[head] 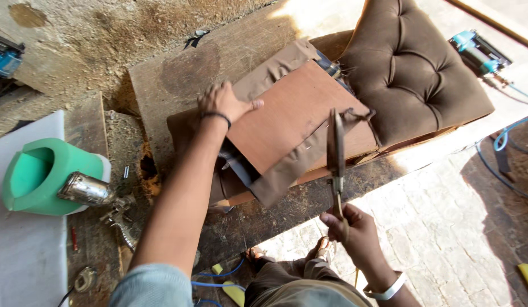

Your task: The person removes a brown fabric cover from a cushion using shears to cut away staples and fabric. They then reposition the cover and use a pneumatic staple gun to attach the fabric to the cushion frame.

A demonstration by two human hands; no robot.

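- Far left: a blue power tool (3, 57) sits at the frame edge, well clear of your hands.
- A green foam block (39, 176) rests on a white sheet (25, 256); a metal spray gun (99, 199) lies just beside it on the table (178, 62).
- Your left hand (224, 102) is flat and open, fingers spread, pressing on the plywood panel (287, 113). It grips nothing.
- The panel lies tilted on the table at centre, brown fabric (275, 176) folded over its near and left edges.
- Your right hand (352, 227) is closed round the handles of long pliers (335, 159). The pliers point up at the panel's near edge, tip by the fabric corner; whether they bite the fabric, I cannot tell.
- A brown tufted cushion (412, 74) butts against the panel's right end, crowding that side.
- Far right: a teal air tool (477, 52) and a blue hose (503, 142) on the paved floor (446, 227), well apart from the panel.
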